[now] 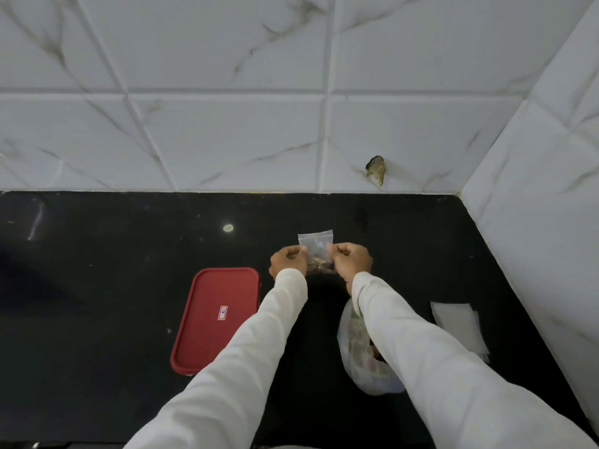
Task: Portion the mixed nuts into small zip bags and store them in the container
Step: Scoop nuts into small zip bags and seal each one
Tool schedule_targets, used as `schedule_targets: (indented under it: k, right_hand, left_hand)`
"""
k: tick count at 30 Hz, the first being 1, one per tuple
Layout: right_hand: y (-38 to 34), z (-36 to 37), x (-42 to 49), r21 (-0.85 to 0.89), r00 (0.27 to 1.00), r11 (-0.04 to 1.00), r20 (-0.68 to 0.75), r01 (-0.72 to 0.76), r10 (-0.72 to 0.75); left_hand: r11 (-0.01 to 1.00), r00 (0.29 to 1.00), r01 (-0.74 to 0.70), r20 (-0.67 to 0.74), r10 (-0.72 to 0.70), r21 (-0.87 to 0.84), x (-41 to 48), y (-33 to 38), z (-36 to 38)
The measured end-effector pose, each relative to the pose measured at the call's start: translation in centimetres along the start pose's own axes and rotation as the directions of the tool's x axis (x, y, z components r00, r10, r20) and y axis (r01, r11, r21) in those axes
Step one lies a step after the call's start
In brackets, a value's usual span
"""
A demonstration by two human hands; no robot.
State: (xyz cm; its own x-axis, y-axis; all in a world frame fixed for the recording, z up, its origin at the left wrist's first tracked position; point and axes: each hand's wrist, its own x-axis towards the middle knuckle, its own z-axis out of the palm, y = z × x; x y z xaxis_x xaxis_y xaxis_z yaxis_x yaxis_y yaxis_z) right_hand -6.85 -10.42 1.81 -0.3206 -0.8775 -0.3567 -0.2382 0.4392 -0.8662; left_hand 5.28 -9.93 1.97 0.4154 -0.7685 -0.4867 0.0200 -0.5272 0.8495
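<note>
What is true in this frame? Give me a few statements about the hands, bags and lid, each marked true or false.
1. The left hand and the right hand both pinch the small zip bag. True.
2. The small zip bag is empty. False: nuts sit in its lower part.
3. The red lid lies left of both hands. True.
4. The large nut bag rests on the red lid. False: it lies on the countertop, partly under the right sleeve.
5. Spare flat bags lie near the right wall. True.
</note>
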Motion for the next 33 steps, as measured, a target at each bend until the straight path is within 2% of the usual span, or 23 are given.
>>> schedule_targets:
  k: [6,12,21,23,26,28,30,31,33]
  right_hand:
    - [0.9,1.5,2.9,-0.278,0.999,0.960,0.010,-0.048,0.052]
    - [2.2,2.5,4.6,-0.466,0.997,0.884,0.045,-0.040,0.068]
    - [2.3,2.6,4.7,-0.578,0.994,0.816,0.070,-0.025,0.080]
    - [2.0,2.0,4.3,-0.539,0.994,0.842,0.076,-0.026,0.080]
    - [1.0,-0.4,2.9,-0.372,0.996,0.928,0.093,0.020,0.016]
    - [0.0,-3.3,1.0,-0.150,0.998,0.988,0.056,0.033,-0.025]
    - [-0.3,-6.9,-1.3,0.020,0.997,0.997,0.002,0.072,-0.072]
    - [-0.2,-8.9,-2.5,0.069,0.995,0.993,-0.027,0.096,-0.095]
    - [0.8,-12.6,-4.2,0.105,0.990,0.987,-0.089,0.119,-0.109]
  left_hand:
    - [0.991,0.999,0.007,-0.053,0.000,0.133,1.7,-1.3,0.9]
    - [0.975,0.996,0.040,-0.091,-0.020,0.218,2.6,-1.8,1.3]
    - [0.949,0.997,0.036,-0.072,-0.014,0.314,2.0,-1.9,1.2]
    - [0.927,0.998,-0.007,-0.048,0.027,0.376,1.1,-1.5,0.9]
    - [0.873,0.982,-0.155,-0.028,0.189,0.462,-1.3,-0.3,1.0]
    - [0.883,0.957,-0.265,-0.006,0.290,0.387,-3.6,0.8,2.1]
    - [0.878,0.924,-0.382,0.104,0.368,0.288,-6.6,2.1,4.2]
    - [0.880,0.906,-0.418,0.170,0.387,0.224,-8.2,2.5,5.5]
    - [0.912,0.891,-0.395,0.286,0.353,0.105,-11.4,3.1,8.2]
